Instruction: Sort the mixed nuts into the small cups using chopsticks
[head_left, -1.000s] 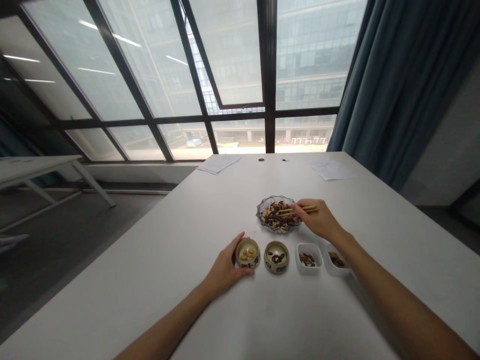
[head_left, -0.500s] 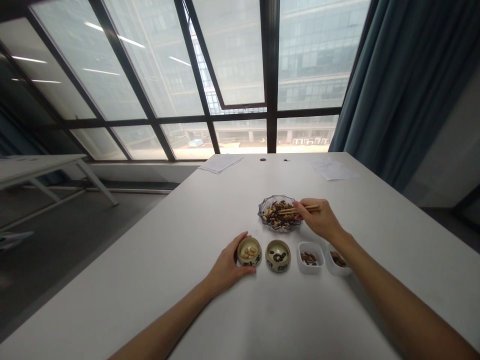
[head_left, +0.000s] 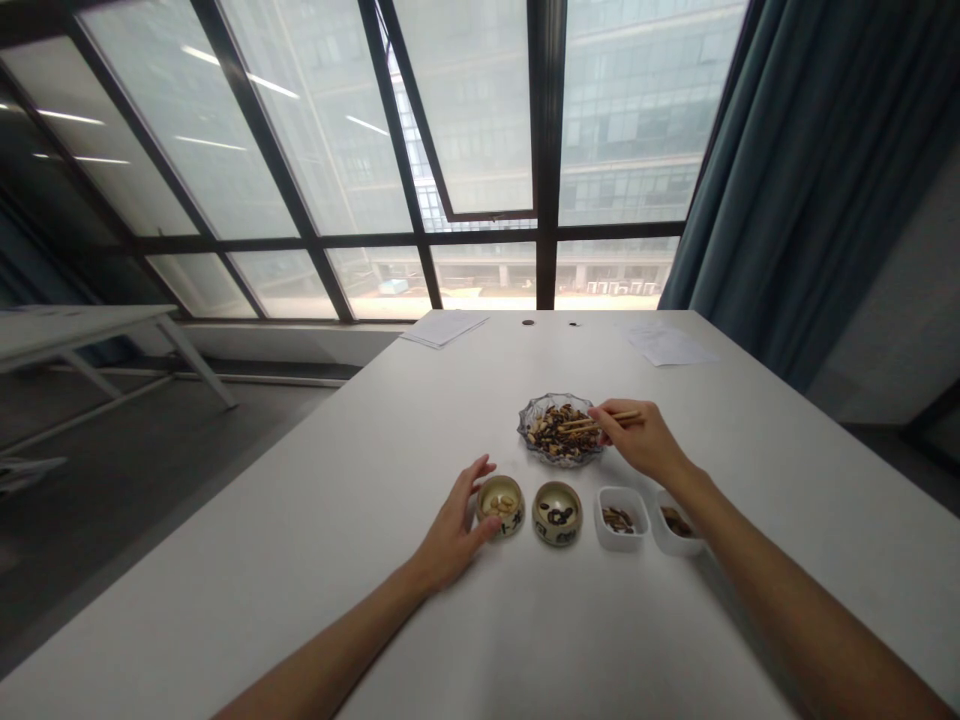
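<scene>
Wooden chopsticks (head_left: 619, 418) gripped in right hand (head_left: 643, 442) over cut-glass dish (head_left: 525, 437)

R hand closed around the chopsticks, fingers + thumb pinching them near the upper half, tips reaching in over the dark-and-pale nut mix (head_left: 559, 430) in the dish. Can't tell if anything is pinched between tips. Dish sits on white rectangular table (head_left: 570, 640), just beyond the row of small containers, R hand at its right edge.

Left hand (head_left: 454, 540) open, not gripping, fingers spread, resting beside round gold-lined ceramic bowl (head_left: 500, 508). Thumb tip at bowl's near edge, looks like touching, hard to tell for sure. That bowl holds pale nuts.

Row L to R: that bowl, second gold-lined ceramic bowl (head_left: 556, 513) w/ dark beans, white square plastic dish (head_left: 621, 520) w/ brown pieces, second white square plastic dish (head_left: 676, 521) w/ brown pieces, last one just left of R forearm.

Far end of table: white paper sheets (head_left: 444, 328) left, white paper sheets (head_left: 667, 346) right. Dark teal curtain (head_left: 795, 150) at right of big black-framed window (head_left: 480, 130).
</scene>
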